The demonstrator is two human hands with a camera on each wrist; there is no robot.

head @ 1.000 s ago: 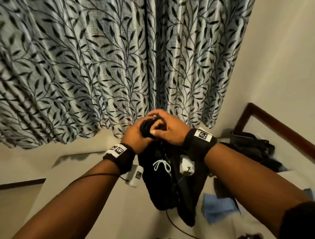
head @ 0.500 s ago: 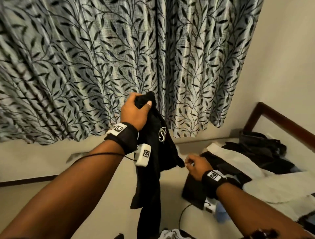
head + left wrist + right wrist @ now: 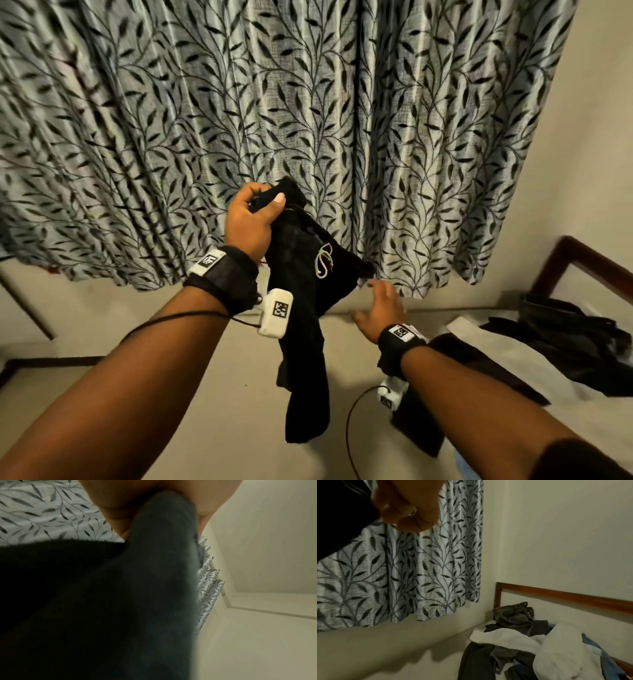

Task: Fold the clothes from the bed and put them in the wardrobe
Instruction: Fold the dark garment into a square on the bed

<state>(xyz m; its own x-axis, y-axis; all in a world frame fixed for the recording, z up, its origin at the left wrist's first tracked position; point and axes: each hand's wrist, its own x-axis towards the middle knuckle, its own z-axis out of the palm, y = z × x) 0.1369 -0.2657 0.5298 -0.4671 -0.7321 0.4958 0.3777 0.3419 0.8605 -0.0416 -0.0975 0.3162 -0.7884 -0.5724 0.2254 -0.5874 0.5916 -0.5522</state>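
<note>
In the head view, the left hand (image 3: 251,219) grips the black shorts (image 3: 301,308) high before the curtain (image 3: 411,137); the right hand (image 3: 378,305) reaches with relaxed fingers, holding nothing. The left wrist view shows dark cloth only. In the right wrist view, clothes (image 3: 539,649) lie piled on the bed (image 3: 565,597). The one-handed grip could let the shorts slip.

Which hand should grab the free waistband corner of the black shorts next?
Right. The left hand already grips one end of the black shorts; the right hand is open beside the hanging corner, apparently holding nothing.
</note>
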